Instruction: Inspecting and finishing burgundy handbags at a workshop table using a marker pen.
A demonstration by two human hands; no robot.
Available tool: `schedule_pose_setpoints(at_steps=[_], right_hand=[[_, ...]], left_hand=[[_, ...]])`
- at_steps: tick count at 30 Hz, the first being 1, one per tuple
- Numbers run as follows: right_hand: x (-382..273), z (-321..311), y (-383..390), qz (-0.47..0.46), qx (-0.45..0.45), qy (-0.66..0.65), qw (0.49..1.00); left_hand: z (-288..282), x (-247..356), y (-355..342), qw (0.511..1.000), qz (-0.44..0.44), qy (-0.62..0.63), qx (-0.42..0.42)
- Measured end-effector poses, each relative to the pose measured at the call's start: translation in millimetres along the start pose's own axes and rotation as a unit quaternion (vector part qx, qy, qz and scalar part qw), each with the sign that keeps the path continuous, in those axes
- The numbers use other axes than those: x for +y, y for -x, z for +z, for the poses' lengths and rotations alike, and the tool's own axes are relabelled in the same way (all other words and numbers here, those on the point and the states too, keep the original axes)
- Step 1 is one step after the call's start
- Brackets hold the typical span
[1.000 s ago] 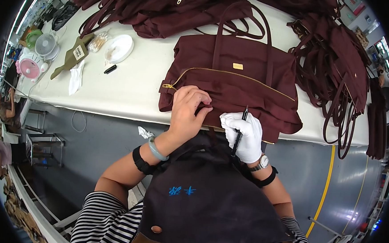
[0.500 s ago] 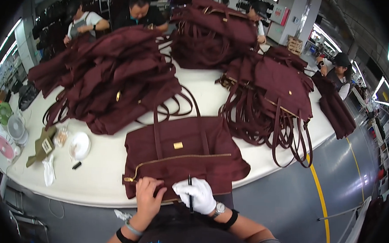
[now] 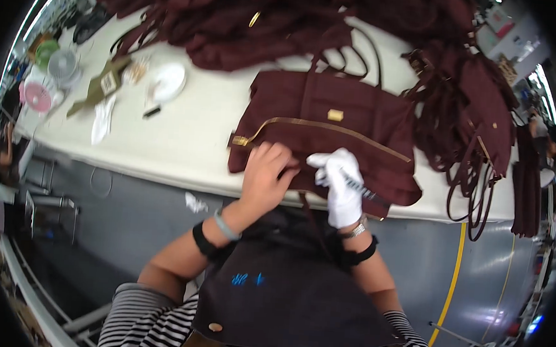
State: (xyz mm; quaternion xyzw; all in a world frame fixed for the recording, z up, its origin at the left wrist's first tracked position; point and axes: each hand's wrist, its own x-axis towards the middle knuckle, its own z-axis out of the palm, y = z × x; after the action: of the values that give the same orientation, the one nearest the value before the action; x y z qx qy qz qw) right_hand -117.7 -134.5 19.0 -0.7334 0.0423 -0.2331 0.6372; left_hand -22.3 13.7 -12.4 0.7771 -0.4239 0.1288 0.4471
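Observation:
A maroon handbag (image 3: 333,104) with two long straps, a gold zip and a small gold plate lies flat at the table's near edge. My left hand (image 3: 266,179) is bare, its fingers bent and closed on the bag's near edge below the zip pull. In a white glove, my right hand (image 3: 342,187) grips a slim black pen-like tool (image 3: 367,193), which slants down to the right. The gloved fingertips are over the bag's lower panel, close to my left fingers. Motion blur hides the tool's tip. A thin dark strip (image 3: 308,207) hangs from the bag's edge between my hands.
Heaped maroon bags (image 3: 236,24) cover the far side of the white table (image 3: 184,142), with more bags (image 3: 472,115) at the right. On the left are a white plate (image 3: 168,82), a small black piece (image 3: 151,112), a white glove (image 3: 103,121), olive cloth (image 3: 101,89) and fans (image 3: 63,67).
The view has tipped downward and swung left, so the bag appears higher and further right. The tool in my right hand has turned from near upright to slanting right. Both hands stay at the bag's near edge.

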Motion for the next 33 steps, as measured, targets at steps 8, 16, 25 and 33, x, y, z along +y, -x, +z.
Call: schedule_pose_setpoints(at_steps=[8, 16, 25, 33], right_hand=[[26.4, 12.5, 8.0, 0.037, 0.042, -0.125, 0.991], [23.2, 16.9, 14.8, 0.032, 0.041, -0.036, 0.998], [27.8, 17.6, 11.4, 0.027, 0.034, -0.024, 0.999], [25.6, 17.5, 12.4, 0.035, 0.056, -0.058, 0.996]], left_hand=[[0.0, -7.1, 6.7, 1.000, -0.011, 0.011, 0.004], [-1.2, -1.7, 11.5, 1.000, -0.003, 0.009, 0.009], [0.6, -3.1, 7.6, 1.000, 0.001, 0.009, 0.012], [0.6, -3.3, 7.9, 1.000, -0.001, 0.007, 0.016]])
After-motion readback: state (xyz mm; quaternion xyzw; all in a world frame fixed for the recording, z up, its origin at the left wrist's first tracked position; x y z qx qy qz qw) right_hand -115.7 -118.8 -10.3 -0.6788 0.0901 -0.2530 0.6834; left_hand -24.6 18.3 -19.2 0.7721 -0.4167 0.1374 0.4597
